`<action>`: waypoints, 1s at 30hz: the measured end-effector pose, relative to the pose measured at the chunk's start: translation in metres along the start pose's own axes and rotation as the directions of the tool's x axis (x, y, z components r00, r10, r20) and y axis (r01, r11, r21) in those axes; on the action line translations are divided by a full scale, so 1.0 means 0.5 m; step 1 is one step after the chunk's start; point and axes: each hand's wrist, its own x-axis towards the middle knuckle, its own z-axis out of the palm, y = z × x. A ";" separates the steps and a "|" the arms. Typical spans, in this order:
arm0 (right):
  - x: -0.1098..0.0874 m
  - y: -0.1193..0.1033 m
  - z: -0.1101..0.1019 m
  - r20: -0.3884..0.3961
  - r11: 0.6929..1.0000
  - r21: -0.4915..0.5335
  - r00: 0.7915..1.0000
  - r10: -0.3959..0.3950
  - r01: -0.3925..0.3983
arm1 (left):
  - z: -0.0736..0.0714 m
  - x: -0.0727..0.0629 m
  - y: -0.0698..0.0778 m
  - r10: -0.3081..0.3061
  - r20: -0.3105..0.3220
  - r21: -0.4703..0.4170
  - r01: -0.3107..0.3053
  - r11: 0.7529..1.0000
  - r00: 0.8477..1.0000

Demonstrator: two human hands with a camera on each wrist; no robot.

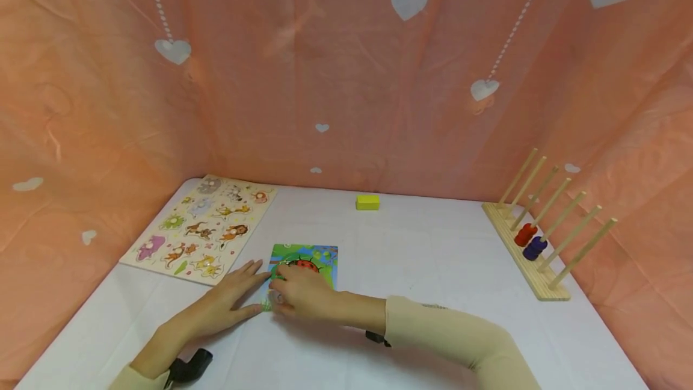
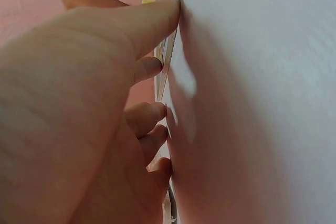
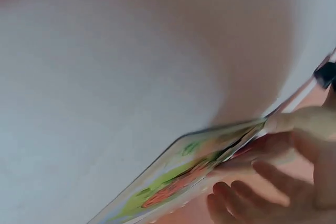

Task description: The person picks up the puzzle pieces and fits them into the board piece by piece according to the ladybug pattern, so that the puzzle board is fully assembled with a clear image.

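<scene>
A ladybug puzzle board (image 1: 330, 251) lies flat on the table. My left hand (image 1: 230, 297) rests at the board's left side with its fingers extended; in the left wrist view the thumb (image 2: 157, 19) touches the board's edge. My right hand (image 1: 308, 294) reaches across the board's left half, its curled fingers and thumb pinching a puzzle piece low over the picture. The right wrist view shows the puzzle board (image 3: 163, 187) from the side, with a thin layer tilted up near the fingers. Most of the piece is hidden by my right hand.
A pale animal peg puzzle (image 1: 211, 230) lies at the left. Behind the board sits a yellow block (image 1: 367, 203). To the right stands a wooden peg rack (image 1: 547, 284) with red rings (image 1: 526, 235) and purple rings (image 1: 535, 248). Cloth walls surround the table (image 1: 433, 257).
</scene>
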 end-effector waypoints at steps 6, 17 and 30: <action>-0.047 -0.020 0.002 0.293 0.979 -0.164 0.953 -0.071 0.124 | 0.001 0.000 0.000 0.007 -0.003 0.000 -0.007 1.000 1.000; -0.049 0.003 -0.002 0.355 0.991 -0.035 0.929 -0.105 0.126 | 0.001 0.002 0.000 0.007 0.004 0.003 -0.007 1.000 1.000; -0.047 0.017 0.000 0.325 0.989 0.001 0.935 -0.138 0.146 | 0.001 0.003 0.002 0.001 0.010 0.013 -0.002 1.000 1.000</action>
